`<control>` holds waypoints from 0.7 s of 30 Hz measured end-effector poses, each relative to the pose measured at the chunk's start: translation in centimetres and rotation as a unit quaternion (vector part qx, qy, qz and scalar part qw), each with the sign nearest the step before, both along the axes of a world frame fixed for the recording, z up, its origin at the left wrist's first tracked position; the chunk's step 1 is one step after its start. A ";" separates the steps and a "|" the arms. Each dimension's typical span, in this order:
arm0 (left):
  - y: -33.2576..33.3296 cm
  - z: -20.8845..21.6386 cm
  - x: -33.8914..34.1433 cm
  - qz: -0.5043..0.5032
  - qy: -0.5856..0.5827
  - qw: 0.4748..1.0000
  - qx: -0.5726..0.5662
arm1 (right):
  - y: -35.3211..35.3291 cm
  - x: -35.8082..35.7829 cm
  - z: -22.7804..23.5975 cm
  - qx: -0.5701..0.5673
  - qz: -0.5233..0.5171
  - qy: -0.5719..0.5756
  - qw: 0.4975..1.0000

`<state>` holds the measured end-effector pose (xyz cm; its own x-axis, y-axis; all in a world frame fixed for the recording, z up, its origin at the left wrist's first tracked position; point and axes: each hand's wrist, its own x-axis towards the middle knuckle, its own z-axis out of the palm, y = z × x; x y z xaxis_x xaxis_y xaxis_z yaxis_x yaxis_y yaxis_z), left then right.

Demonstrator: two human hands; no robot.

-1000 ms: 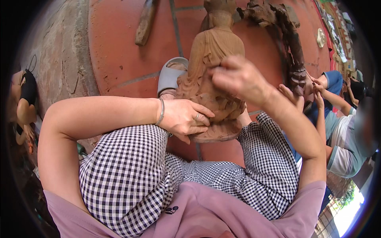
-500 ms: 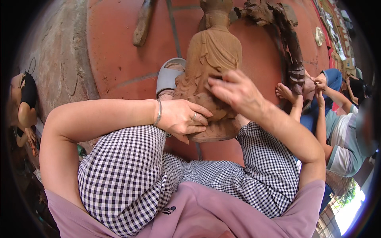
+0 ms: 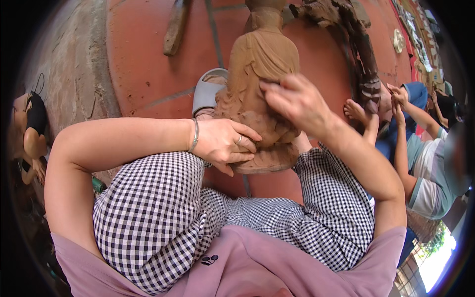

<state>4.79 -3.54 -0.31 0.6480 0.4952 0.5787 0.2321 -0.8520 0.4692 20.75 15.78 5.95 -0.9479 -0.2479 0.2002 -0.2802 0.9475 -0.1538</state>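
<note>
A brown clay statue [image 3: 267, 54] of a robed figure stands between my knees, its top cut off by the upper edge of the picture. At its lower left, my left hand [image 3: 225, 143], with a ring and a bracelet, grips the part just above the base; the fingers lie over the clay and the thumb points down. My right hand [image 3: 299, 104] is at the statue's right side, fingers curled in and their tips against the robe's lower part. Motion slightly blurs it, and anything pinched in those fingers is hidden.
A long wooden piece [image 3: 175, 29] lies on the red tiled floor [image 3: 148, 59]. Dark, rough clay pieces [image 3: 363, 54] are at the upper right. Another person [image 3: 425, 153] sits at the right, bare foot close by. A grey slipper [image 3: 205, 94] is left of the statue.
My right hand has shifted slightly up along the statue, its fingers more curled. The left hand keeps its place on the statue. The view has moved a little.
</note>
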 end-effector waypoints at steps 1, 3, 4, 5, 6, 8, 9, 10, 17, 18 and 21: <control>0.0 0.0 0.0 0.005 0.001 1.000 -0.001 | 0.3 -1.3 0.5 0.013 0.009 0.017 1.000; -0.3 0.1 0.2 0.017 0.005 1.000 -0.004 | -0.1 -0.1 0.0 -0.008 -0.003 -0.005 1.000; -0.5 0.3 0.0 0.025 0.010 1.000 -0.004 | -0.4 0.4 -0.2 -0.018 -0.007 -0.011 1.000; -0.6 0.4 0.1 0.023 0.004 1.000 -0.010 | -0.5 1.6 -0.3 -0.036 -0.008 0.006 0.999; -0.3 0.4 -0.2 0.023 0.009 1.000 -0.008 | -0.4 2.0 -0.3 -0.031 -0.007 0.003 0.999; -0.1 0.5 0.0 0.019 0.010 1.000 -0.011 | -0.9 2.5 0.1 -0.026 -0.009 -0.013 1.000; -0.3 0.2 0.0 0.020 0.008 1.000 -0.011 | -0.7 1.4 -0.3 -0.032 0.011 0.029 0.999; -0.4 0.3 0.0 0.025 0.008 0.999 -0.018 | -0.7 -0.2 -0.3 -0.031 0.019 0.024 0.999; -0.5 0.9 0.0 0.024 0.012 0.999 -0.032 | -1.1 2.7 0.0 -0.034 -0.012 0.003 0.999; -0.5 0.8 0.0 0.024 0.011 0.999 -0.027 | -1.0 2.6 -0.2 -0.029 -0.006 0.007 1.000; -0.3 0.3 0.2 0.023 0.007 1.000 -0.019 | -0.8 0.3 -0.2 -0.005 0.005 0.030 1.000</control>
